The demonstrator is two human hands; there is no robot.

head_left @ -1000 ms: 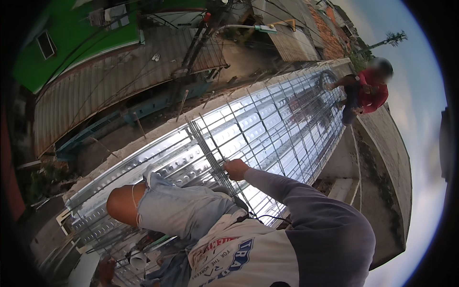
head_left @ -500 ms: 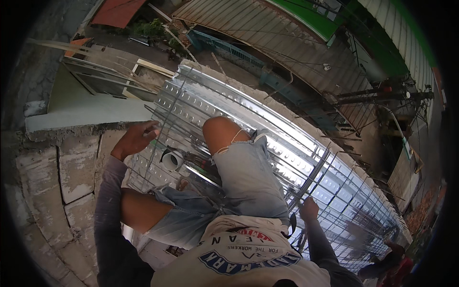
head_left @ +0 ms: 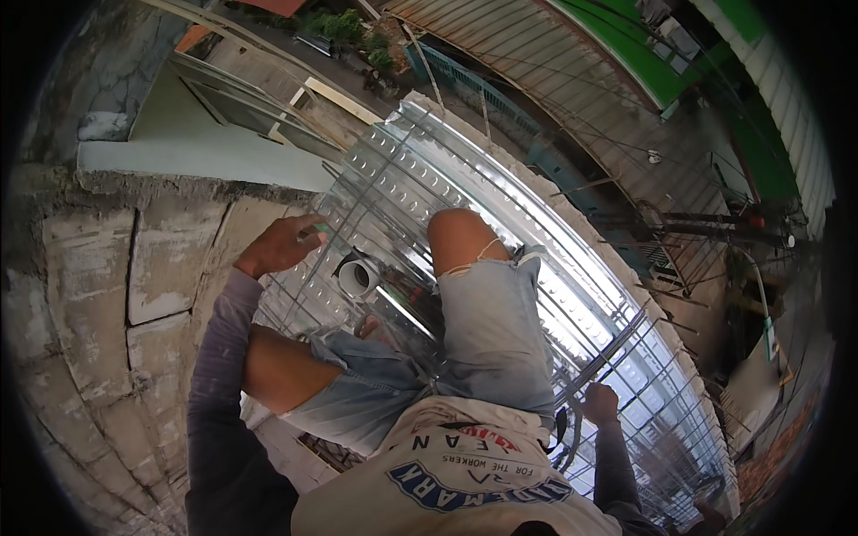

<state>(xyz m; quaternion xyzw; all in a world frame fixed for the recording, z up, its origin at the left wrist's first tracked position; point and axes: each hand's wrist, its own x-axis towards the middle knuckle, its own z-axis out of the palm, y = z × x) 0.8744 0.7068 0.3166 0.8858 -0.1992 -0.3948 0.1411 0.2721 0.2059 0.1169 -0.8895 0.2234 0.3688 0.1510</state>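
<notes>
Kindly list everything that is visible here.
Perforated metal decking: one, silver, centre
Steel-rod mesh: one, grey, over decking
Steel-rod bundle: one, grey, right
Round hollow pipe: one, white, left centre
Rough block wall: one, greyish, left
Corrugated roofs: two, brownish, pale, upper right
Painted building wall: one, green, upper right
Leafy shrubs: several, green, top
Denim shorts: one, pale blue, below centre
Left hand: one, grey-sleeved, near mesh
Right hand: one, grey-sleeved, beside bundle
</notes>
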